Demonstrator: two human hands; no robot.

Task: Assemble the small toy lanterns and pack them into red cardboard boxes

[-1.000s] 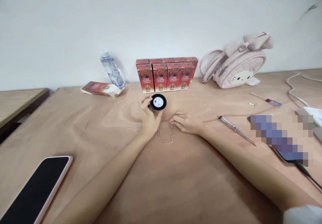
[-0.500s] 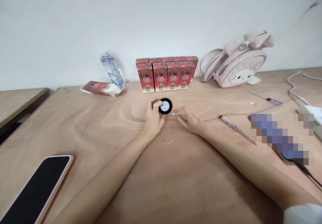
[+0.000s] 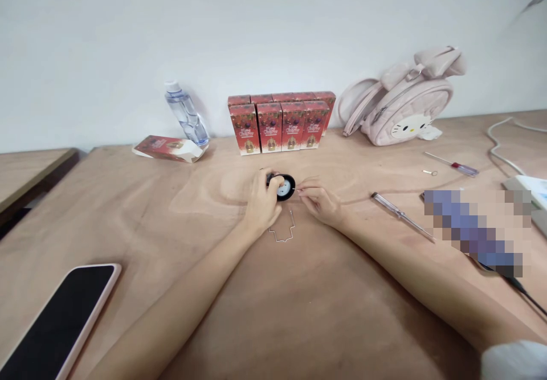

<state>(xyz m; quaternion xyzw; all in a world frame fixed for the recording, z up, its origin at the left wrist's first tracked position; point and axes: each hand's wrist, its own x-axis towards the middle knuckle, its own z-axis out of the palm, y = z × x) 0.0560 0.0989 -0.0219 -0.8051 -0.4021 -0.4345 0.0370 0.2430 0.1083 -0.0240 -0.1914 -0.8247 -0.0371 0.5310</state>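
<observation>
My left hand (image 3: 261, 202) is wrapped round a round black piece with a pale disc face (image 3: 286, 188), its thumb lying on the face. The face is tilted toward me and to the right. Beside its right rim, my right hand (image 3: 321, 200) pinches a small white piece (image 3: 297, 189), whose kind is too small to make out. Its tip is at or very near the rim; I cannot tell whether they touch. On the wooden table just below the hands lies a thin bent metal wire (image 3: 282, 239), its left end partly hidden by my left hand.
Red Christmas boxes (image 3: 270, 129) stand in rows by the wall; another box (image 3: 164, 147) lies near a water bottle (image 3: 187, 115). A pink bag (image 3: 405, 109) leans at the back right. Screwdrivers (image 3: 401, 216) lie right, a phone (image 3: 64, 323) front left.
The black round piece has turned and shifted slightly right and down in my left hand. My right fingers have drawn together and brought the white piece to its rim.
</observation>
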